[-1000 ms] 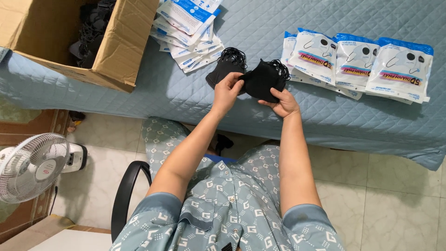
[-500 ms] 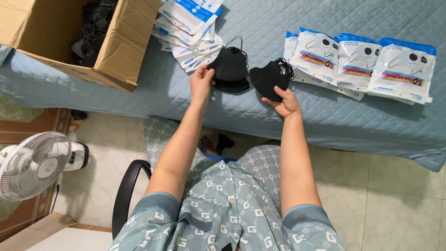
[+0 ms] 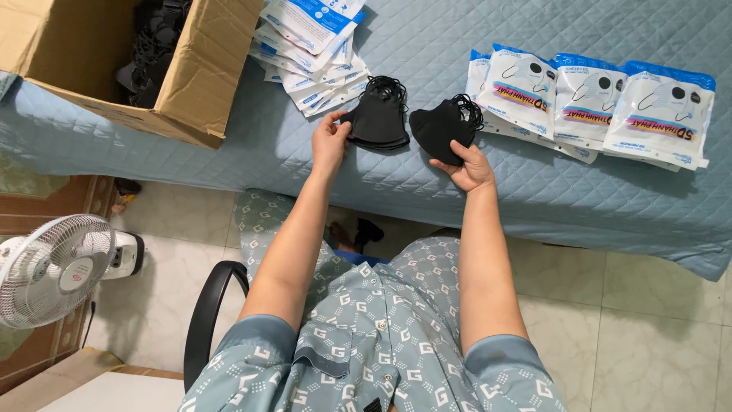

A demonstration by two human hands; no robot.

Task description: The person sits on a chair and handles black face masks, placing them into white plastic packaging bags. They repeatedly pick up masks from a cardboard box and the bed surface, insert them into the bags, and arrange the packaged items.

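Black fabric masks, two stacks, near front edge of bed (image 3: 229, 164), mid-span. Left hand (image 3: 329, 141) fingers pinch left stack (image 3: 379, 122) at its near-left rim; right hand (image 3: 470, 166) fingers grip right stack (image 3: 441, 130) from below. Judged light, soft, floppy; layers slide, ear loops snag. Best hold: pinch across folded edge.

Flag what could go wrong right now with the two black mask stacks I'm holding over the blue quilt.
The left hand pinches its black mask stack only at one edge, so the stack could fan apart or slip. The ear loops on the right-hand mask stack, held by the right hand, are bunched and might tangle. Both stacks sit near the front edge of the quilted bed, so a dropped mask may fall to the tiled floor.
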